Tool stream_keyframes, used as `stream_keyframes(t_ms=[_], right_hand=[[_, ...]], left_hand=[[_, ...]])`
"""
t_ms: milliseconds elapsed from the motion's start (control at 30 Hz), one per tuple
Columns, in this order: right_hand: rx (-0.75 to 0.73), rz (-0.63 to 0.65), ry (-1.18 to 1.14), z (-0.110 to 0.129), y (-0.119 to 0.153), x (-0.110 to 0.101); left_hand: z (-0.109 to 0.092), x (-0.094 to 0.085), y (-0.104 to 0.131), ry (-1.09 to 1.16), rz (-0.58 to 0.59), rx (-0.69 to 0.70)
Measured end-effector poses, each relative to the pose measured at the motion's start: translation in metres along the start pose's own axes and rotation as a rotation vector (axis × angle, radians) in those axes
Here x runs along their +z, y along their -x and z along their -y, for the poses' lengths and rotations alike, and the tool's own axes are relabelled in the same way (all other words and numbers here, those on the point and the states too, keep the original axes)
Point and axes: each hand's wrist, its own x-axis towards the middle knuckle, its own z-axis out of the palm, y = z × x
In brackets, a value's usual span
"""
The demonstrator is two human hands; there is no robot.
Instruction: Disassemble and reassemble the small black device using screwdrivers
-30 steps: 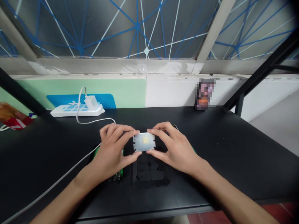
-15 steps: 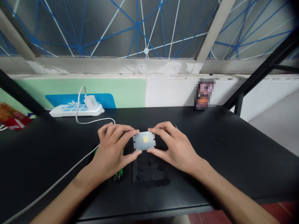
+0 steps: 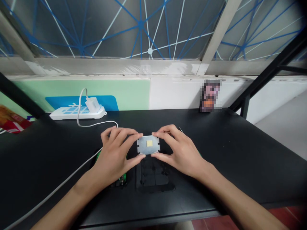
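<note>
Between my two hands is a small silvery metal plate (image 3: pixel 143 147) with notched side edges and a pale yellow square (image 3: pixel 149 143) at its middle. My left hand (image 3: pixel 115 151) pinches its left corners between thumb and fingers. On the opposite side, my right hand (image 3: pixel 181 151) grips the right corners the same way. The plate is held up, its face toward me, above a black plastic housing (image 3: pixel 155 188) lying on the table. Partly covered by my left hand and wrist is a green circuit board piece (image 3: pixel 123 179); most of it is hidden.
On the black table (image 3: pixel 240 163), a white power strip (image 3: pixel 72 113) with a plugged-in charger (image 3: pixel 92 104) stands at the back left. Its white cable (image 3: pixel 64 183) runs toward me under my left hand. A pixelated upright object (image 3: pixel 209 95) leans on the wall; a red packet (image 3: pixel 15 121) lies far left.
</note>
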Motion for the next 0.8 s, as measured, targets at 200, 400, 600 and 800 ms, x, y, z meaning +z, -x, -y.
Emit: stream_keyframes(t_ms=[200, 400, 600, 800], right_hand=[[-0.002, -0.003, -0.077, 0.0024, 0.0012, 0.0002], [-0.011, -0.042, -0.141, 0.0028, 0.0024, 0.0019], [-0.038, -0.065, -0.261, 0.0014, 0.0046, 0.0039], [-0.063, -0.052, -0.349, 0.0064, 0.0066, 0.0072]], left_hand=[[0.0020, 0.0012, 0.0011, -0.008, 0.036, 0.000], [0.0030, 0.0025, 0.0002, -0.057, 0.071, 0.013], [0.0026, 0.0055, 0.0009, -0.027, 0.082, 0.035], [-0.0020, 0.0096, 0.0027, 0.041, 0.146, 0.016]])
